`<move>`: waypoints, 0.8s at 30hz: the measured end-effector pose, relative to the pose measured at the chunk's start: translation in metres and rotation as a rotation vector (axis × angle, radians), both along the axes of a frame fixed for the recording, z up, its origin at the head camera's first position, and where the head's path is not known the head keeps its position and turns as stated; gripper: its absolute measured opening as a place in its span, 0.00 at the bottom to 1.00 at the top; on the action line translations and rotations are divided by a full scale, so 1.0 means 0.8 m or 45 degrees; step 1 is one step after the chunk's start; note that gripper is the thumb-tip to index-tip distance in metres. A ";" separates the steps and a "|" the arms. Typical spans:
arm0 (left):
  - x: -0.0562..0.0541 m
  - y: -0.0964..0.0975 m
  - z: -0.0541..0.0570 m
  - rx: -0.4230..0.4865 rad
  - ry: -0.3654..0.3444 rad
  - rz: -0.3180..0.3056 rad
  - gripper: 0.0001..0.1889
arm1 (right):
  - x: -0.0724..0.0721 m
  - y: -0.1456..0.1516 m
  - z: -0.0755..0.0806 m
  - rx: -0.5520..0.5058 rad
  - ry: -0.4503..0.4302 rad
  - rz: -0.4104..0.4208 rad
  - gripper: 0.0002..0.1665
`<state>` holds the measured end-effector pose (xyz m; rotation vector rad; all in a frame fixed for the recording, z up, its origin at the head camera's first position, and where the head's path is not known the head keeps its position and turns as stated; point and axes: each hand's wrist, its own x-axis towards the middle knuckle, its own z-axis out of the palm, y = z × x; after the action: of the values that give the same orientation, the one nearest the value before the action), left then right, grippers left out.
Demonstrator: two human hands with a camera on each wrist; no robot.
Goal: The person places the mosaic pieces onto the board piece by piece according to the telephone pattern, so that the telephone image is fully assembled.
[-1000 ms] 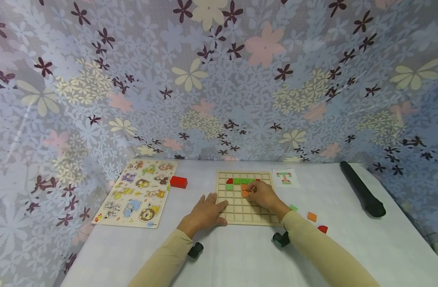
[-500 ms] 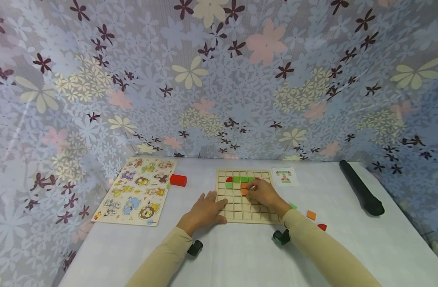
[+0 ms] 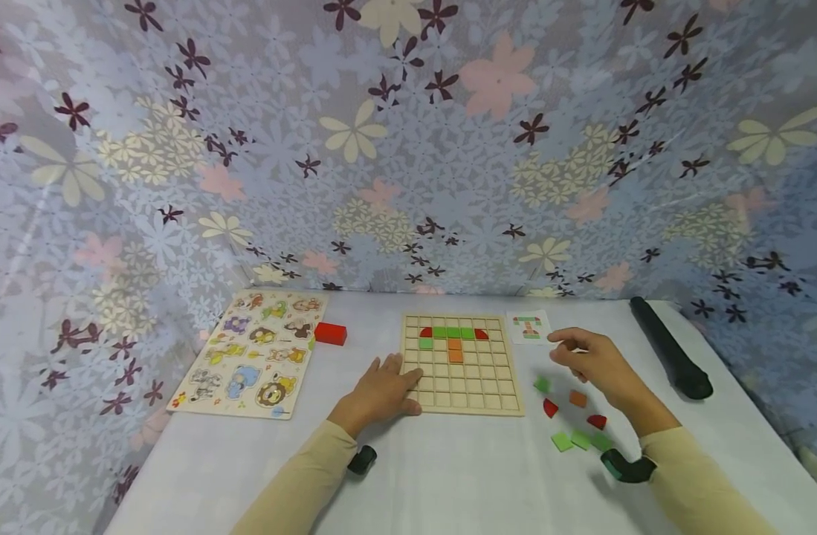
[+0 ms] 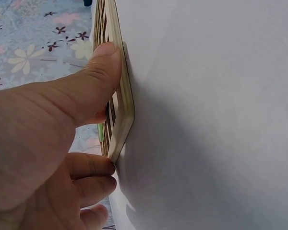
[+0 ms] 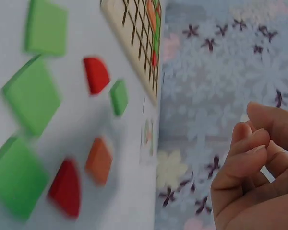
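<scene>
My left hand (image 3: 380, 394) rests at the near left corner of a wooden grid board (image 3: 475, 386), fingers fairly straight. In the left wrist view its thumb and fingertips touch the board's edges (image 4: 126, 91). Set in the board are a row of green squares (image 3: 453, 332) with a red quarter-round (image 3: 426, 332) at each end, a green square (image 3: 425, 344) under the left end, and two orange squares (image 3: 455, 351) below the middle. Right of the board my right hand (image 3: 595, 364) hangs in the air, fingers loosely curled, holding nothing. Loose green squares (image 5: 33, 96), red quarter-rounds (image 5: 67, 189) and an orange square (image 5: 99, 161) lie below it.
A printed pattern card (image 3: 528, 327) lies beside the board's far right corner. An animal puzzle board (image 3: 247, 357) and a red block (image 3: 331, 334) are on the left. A long black object (image 3: 669, 349) lies at the right. Floral cloth (image 3: 408, 148) hangs behind the table.
My right hand has left the board and moved right, over the loose pieces. The orange squares and the red right end are now uncovered. My left hand has stayed at the corner.
</scene>
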<state>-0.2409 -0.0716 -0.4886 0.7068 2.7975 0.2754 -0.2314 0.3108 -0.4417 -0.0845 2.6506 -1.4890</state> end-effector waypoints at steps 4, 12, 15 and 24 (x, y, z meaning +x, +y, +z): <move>-0.001 -0.002 -0.002 0.008 -0.001 -0.004 0.39 | 0.021 0.039 -0.007 -0.015 -0.034 -0.060 0.34; -0.002 -0.001 -0.002 0.013 0.003 -0.025 0.39 | 0.043 0.078 -0.033 0.109 -0.243 -0.091 0.44; -0.001 0.000 -0.001 0.006 0.005 -0.024 0.39 | 0.042 0.083 -0.042 0.125 -0.265 -0.108 0.44; -0.001 0.000 0.001 0.007 0.005 -0.020 0.39 | 0.030 0.080 -0.060 0.271 -0.289 -0.056 0.46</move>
<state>-0.2414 -0.0714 -0.4876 0.7314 2.7945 0.2786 -0.2076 0.3752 -0.4895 0.1502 2.6190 -1.1409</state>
